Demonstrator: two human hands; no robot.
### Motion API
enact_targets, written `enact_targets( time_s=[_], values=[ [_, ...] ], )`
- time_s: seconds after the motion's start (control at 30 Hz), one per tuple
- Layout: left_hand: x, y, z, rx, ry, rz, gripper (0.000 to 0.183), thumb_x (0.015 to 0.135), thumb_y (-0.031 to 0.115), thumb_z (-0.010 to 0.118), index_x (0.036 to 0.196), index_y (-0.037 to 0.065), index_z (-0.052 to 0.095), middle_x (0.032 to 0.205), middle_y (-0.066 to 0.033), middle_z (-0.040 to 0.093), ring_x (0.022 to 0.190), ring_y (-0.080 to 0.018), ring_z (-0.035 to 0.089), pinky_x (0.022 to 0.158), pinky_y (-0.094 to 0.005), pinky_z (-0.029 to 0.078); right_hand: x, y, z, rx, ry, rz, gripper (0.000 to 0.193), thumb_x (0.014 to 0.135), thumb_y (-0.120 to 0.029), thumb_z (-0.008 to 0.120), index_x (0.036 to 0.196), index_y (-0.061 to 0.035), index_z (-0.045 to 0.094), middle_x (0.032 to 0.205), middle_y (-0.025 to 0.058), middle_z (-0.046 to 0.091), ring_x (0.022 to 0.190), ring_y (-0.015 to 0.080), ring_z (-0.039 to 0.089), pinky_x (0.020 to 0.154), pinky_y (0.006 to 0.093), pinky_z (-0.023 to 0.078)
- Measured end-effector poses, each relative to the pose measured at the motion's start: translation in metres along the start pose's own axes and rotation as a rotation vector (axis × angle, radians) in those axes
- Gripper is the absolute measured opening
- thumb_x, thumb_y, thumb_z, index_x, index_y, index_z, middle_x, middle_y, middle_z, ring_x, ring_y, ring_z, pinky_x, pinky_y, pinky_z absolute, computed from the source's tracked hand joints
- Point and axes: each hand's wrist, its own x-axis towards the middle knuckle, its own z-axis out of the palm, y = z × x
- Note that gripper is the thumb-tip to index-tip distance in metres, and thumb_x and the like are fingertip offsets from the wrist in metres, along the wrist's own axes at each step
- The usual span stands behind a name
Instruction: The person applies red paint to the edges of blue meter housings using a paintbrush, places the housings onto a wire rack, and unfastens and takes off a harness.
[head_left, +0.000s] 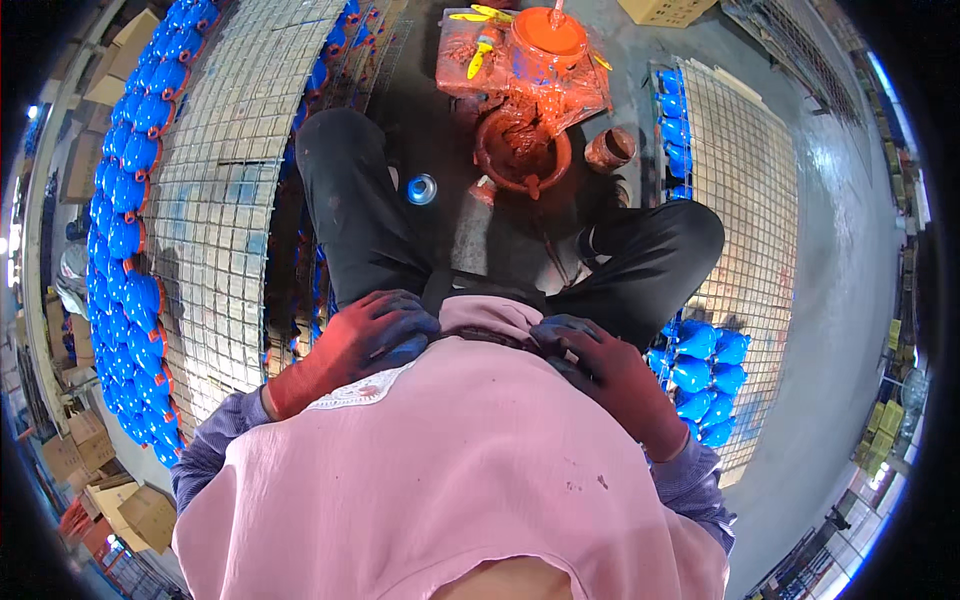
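Observation:
My left hand (pixel 372 342), in a red glove with dark blue fingers, rests at my waist over the edge of the pink apron (pixel 470 450). Its fingers lie together, slightly bent, with nothing seen in them. On the other side my right hand (pixel 605 372), gloved alike, lies against my waist by the apron's bunched fold (pixel 490 312). Its fingers are a little apart, their tips partly hidden by the cloth. Beyond my knees stand a red-smeared basin (pixel 487 165) with thick red paint and an orange-red paint bucket (pixel 550 38) on a paint-covered board (pixel 460 72).
Yellow-handled brushes (pixel 481 55) lie on the board. A paint-stained can (pixel 611 150) stands right of the basin, a round blue-and-clear object (pixel 422 190) left of it. Wire mesh racks (pixel 215 200) flank me, with glossy blue pieces (pixel 125 240) along the left one and others (pixel 700 375) right.

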Motion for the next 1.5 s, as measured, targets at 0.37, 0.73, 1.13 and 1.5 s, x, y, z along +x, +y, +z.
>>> enact_targets(
  time_s=[0.37, 0.73, 1.13, 1.5],
  values=[
    [0.004, 0.014, -0.005, 0.484, 0.094, 0.116, 0.036, 0.079, 0.028, 0.071, 0.109, 0.010, 0.064, 0.097, -0.0085, 0.063, 0.098, -0.0283, 0.060, 0.083, -0.0429, 0.046, 0.008, -0.013, 0.004, -0.535, 0.079, -0.272, 0.024, 0.079, -0.016, 0.065, 0.102, -0.0136, 0.063, 0.084, 0.0120, 0.057, 0.074, 0.0315, 0.061, 0.068, 0.0420, 0.046],
    [0.030, 0.033, -0.005, -0.027, -0.258, -0.011, 0.029, 0.083, 0.025, 0.072, 0.105, 0.007, 0.065, 0.094, -0.0131, 0.063, 0.087, -0.0318, 0.061, 0.080, -0.0390, 0.050, 0.003, -0.035, -0.001, -0.462, 0.315, -0.348, 0.025, 0.075, -0.013, 0.070, 0.100, -0.0117, 0.065, 0.084, 0.0103, 0.060, 0.074, 0.0313, 0.063, 0.064, 0.0398, 0.050],
    [0.062, 0.020, -0.013, -0.505, -0.762, -0.295, 0.044, 0.085, 0.025, 0.067, 0.118, -0.003, 0.061, 0.108, -0.0076, 0.066, 0.093, -0.0131, 0.058, 0.085, -0.0303, 0.048, 0.034, -0.031, 0.012, -0.322, -0.288, -0.192, 0.038, 0.086, -0.035, 0.060, 0.113, -0.0084, 0.066, 0.101, 0.0179, 0.062, 0.099, 0.0350, 0.061, 0.087, 0.0437, 0.048],
    [0.053, 0.023, -0.006, -0.486, -0.509, -0.250, 0.045, 0.076, 0.012, 0.075, 0.115, -0.001, 0.056, 0.102, -0.0075, 0.063, 0.091, -0.0135, 0.057, 0.083, -0.0294, 0.046, 0.046, -0.011, 0.014, -0.248, -0.228, -0.211, 0.047, 0.085, -0.041, 0.061, 0.120, -0.0103, 0.063, 0.113, 0.0170, 0.059, 0.109, 0.0341, 0.056, 0.098, 0.0446, 0.041]
  ],
)
